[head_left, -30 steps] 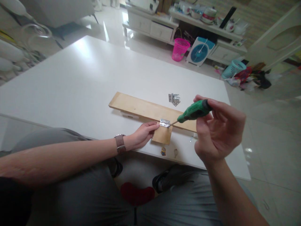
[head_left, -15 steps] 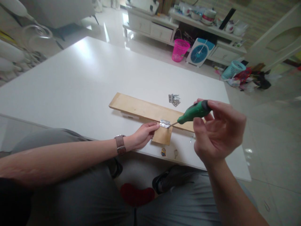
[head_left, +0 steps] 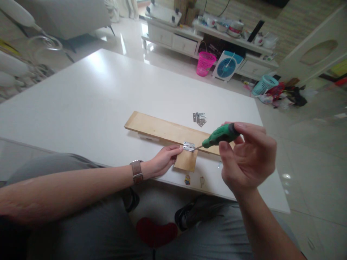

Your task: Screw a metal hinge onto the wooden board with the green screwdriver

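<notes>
A long wooden board (head_left: 157,126) lies raised a little off the white table. Against its near edge sits a small wooden piece (head_left: 186,161), and a silver hinge (head_left: 189,146) spans the two. My left hand (head_left: 165,159) grips the small piece at its left edge, thumb on top beside the hinge. In my right hand (head_left: 249,155) is a green screwdriver (head_left: 221,135), held by the handle's end between fingers and thumb. Its shaft slants down left, with the tip at the hinge's lower right corner. Whether a screw is under the tip is too small to tell.
Several loose hinges and screws (head_left: 199,118) lie beyond the board. Near the table's front edge are a minion figure (head_left: 187,180) and a small key-like item (head_left: 202,181). A pink basket (head_left: 205,64) and a blue-white fan (head_left: 227,66) stand on the floor beyond the table (head_left: 81,94).
The view has tilted slightly, so the table scene sits a little lower. Both hands keep their holds, and the screwdriver tip stays at the hinge's lower right corner.
</notes>
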The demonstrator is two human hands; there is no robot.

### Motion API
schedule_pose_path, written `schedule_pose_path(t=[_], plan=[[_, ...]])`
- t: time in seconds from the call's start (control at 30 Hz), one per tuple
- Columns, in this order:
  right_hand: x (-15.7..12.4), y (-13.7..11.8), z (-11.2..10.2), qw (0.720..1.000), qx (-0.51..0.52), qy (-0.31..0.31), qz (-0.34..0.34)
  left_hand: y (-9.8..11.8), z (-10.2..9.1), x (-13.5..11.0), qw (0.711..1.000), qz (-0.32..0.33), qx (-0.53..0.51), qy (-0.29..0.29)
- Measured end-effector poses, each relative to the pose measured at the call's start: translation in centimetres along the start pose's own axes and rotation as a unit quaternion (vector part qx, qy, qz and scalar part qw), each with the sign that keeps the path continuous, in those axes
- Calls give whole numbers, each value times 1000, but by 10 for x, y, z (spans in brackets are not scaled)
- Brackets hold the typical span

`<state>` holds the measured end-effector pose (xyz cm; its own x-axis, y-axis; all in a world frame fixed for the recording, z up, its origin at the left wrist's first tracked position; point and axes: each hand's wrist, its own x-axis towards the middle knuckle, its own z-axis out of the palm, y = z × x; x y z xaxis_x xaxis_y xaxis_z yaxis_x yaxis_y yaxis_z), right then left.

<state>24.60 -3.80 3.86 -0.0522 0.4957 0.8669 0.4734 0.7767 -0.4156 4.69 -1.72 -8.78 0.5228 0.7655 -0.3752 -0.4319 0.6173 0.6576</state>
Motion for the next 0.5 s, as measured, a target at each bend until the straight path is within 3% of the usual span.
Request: schedule_pose_path(t=[0.13, 0.33, 0.5], plan=[[4, -1, 0, 1000, -12, 17, -14, 0, 1, -1, 1000, 4, 3, -3], [-4, 3, 2, 1000, 27, -10, 9, 0, -1, 0, 1000, -1, 12, -6], [1, -1, 0, 1000, 7, 16, 3, -1, -2, 1, 1000, -3, 14, -10]])
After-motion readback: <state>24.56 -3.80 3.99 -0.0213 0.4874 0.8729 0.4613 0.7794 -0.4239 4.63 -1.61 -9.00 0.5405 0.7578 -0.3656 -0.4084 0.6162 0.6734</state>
